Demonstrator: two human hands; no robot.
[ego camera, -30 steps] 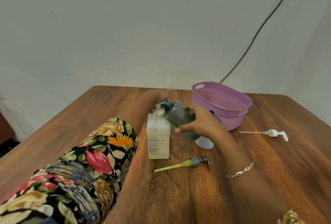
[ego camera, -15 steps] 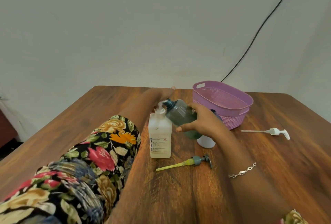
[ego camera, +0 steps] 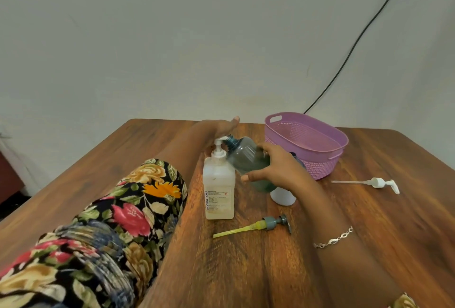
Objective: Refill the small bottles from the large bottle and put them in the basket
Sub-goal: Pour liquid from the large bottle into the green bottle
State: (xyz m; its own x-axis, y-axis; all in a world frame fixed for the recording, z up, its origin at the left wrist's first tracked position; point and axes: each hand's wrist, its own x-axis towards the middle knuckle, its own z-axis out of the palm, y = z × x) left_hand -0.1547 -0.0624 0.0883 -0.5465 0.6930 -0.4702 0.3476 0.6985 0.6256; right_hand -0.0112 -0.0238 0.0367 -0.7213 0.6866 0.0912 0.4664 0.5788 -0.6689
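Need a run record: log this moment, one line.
left hand: on pump of large bottle | right hand: holds green bottle, mouth at pump

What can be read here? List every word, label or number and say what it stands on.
"BIOCHEK - CHG", some letters unsure: printed vertically on the label of the large bottle.
Other print on that label: too small and blurred to read.
No text visible on the small green bottle or the basket.

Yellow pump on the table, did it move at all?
No. The yellow pump lies where it did, on the table just in front of the large bottle, with its tube pointing left.
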